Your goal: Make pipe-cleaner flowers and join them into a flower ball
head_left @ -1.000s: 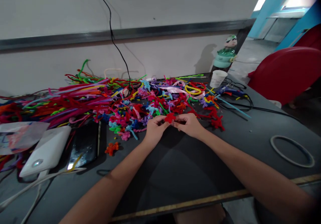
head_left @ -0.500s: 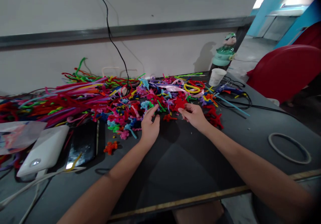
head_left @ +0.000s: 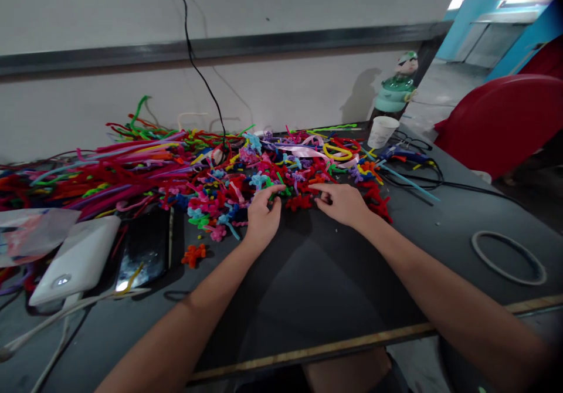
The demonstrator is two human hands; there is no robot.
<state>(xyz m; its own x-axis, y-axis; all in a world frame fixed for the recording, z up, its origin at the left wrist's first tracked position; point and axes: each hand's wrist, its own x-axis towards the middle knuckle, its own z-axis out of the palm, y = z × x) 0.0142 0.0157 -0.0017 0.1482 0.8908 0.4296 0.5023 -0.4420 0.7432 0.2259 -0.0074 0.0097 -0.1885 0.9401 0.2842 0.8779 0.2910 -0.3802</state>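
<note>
My left hand (head_left: 264, 214) is at the near edge of a heap of twisted pipe-cleaner shapes (head_left: 237, 190), thumb and index finger apart, holding nothing I can see. Across a small gap, my right hand (head_left: 345, 204) stretches its index finger leftward, the other fingers loosely curled and the grip empty. Between the two hands a red pipe-cleaner flower (head_left: 299, 202) lies at the front of the heap. An orange pipe-cleaner flower (head_left: 194, 256) lies apart on the dark table (head_left: 308, 299), left of my left forearm.
Long loose pipe cleaners (head_left: 127, 173) spread to the left. Nearer are a white power bank (head_left: 77, 258) with a cable and a black phone (head_left: 145, 252). At right stand a paper cup (head_left: 383, 132), a figurine bottle (head_left: 396, 91), a blue glue gun (head_left: 407, 156) and a grey ring (head_left: 508, 258).
My right hand has let go of a red pipe-cleaner flower, which is now down in the heap, and its index finger has straightened. My left hand has barely moved.
</note>
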